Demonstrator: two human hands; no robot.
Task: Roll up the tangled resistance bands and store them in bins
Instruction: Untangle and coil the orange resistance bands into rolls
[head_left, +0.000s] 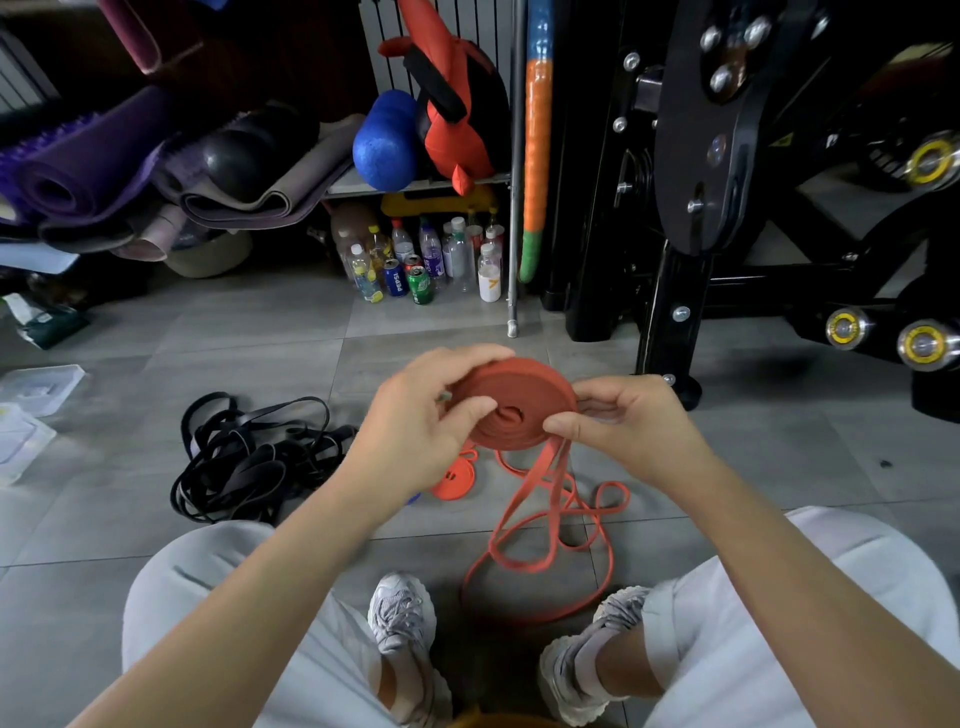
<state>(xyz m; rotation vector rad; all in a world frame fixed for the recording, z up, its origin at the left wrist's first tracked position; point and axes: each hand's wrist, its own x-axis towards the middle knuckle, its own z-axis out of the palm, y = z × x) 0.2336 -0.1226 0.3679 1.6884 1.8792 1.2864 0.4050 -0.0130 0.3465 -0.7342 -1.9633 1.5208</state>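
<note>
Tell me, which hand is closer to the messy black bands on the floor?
Left. The left hand grips the red roll on the side toward the black bands; the right hand pinches the roll's opposite edge, farther from them.

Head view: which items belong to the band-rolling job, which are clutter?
Job: red band coil, held by left hand and right hand; its loose tail; black band tangle; small orange roll; clear plastic containers.
Clutter: yoga mats; bottles and cans; blue foam roller; gym machine.
</note>
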